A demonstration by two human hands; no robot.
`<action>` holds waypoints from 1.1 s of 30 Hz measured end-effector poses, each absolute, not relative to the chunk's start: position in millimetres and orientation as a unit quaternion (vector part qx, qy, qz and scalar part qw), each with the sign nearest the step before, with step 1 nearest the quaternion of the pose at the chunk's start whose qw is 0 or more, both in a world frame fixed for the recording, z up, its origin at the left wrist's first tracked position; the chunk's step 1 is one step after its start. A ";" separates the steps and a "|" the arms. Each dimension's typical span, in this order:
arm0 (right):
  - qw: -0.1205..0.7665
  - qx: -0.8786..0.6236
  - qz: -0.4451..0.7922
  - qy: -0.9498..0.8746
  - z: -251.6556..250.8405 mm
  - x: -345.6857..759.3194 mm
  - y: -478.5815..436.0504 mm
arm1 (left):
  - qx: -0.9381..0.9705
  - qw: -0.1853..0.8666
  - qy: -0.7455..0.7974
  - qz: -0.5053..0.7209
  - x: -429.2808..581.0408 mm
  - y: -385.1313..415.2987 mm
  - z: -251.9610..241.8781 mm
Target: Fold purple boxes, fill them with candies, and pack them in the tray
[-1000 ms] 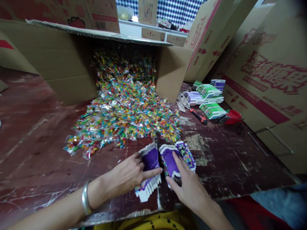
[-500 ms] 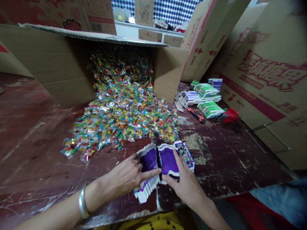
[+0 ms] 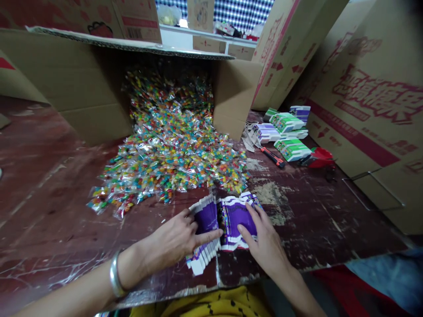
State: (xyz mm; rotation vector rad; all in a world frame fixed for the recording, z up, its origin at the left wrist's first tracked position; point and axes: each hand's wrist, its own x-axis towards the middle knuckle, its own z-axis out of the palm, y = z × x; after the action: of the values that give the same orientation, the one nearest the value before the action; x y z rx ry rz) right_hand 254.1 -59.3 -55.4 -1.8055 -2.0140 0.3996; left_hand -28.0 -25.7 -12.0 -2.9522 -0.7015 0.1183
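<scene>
A fanned stack of flat purple cartons [image 3: 207,220] lies on the dark red table [image 3: 59,220] near its front edge. My left hand [image 3: 175,240], with a silver bangle on the wrist, presses flat on its left half, fingers stretched out. My right hand [image 3: 264,237] lies over a second purple stack [image 3: 239,215] just to the right, fingers spread on top of it. Behind both stacks spreads a heap of small clear packets of coloured candy [image 3: 172,149], spilling out of a large cardboard box lying on its side [image 3: 86,88].
At the right rear lie green and purple carton bundles [image 3: 291,132], an orange-handled cutter [image 3: 272,157] and a red tool [image 3: 319,158]. Tall printed cardboard boxes [image 3: 373,105] wall in the right side. A metal wire handle [image 3: 373,185] lies by them.
My right hand slid up and laid its fingers flat over the right purple stack, covering the printed cartons that showed before. The left hand has stayed on the left stack.
</scene>
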 end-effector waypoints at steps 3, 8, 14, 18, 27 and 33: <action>0.185 -0.633 0.074 -0.748 -54.7 256.9 -57.9 | -0.970 0.035 -0.233 0.061 -27.3 -28.0 -3.0; 0.184 -0.621 0.041 -0.761 -50.3 263.2 -55.6 | -0.959 -0.067 -0.276 0.013 -36.4 -33.8 20.3; 0.185 -0.570 0.089 -0.796 -39.3 253.0 -58.5 | -0.927 -0.078 -0.364 -0.051 -43.4 -38.6 8.9; 0.156 -0.554 0.093 -0.813 -37.6 254.6 -56.5 | -0.934 -0.056 -0.346 -0.070 -24.7 -48.5 -11.3; 0.083 -0.519 0.146 -0.838 -59.3 298.0 -26.8 | -0.942 -0.131 -0.308 -0.036 20.4 -57.7 -35.4; 0.094 -0.519 0.166 -0.833 -61.6 302.7 -23.0 | -0.941 -0.149 -0.305 -0.012 12.2 -54.0 -31.0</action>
State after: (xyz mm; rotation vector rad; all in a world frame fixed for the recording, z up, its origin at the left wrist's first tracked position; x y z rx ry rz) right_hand 302.7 -23.0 -61.6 -1.5399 -2.4713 0.4914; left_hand 12.2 -54.0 -31.0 -3.2719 -1.0612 -0.0433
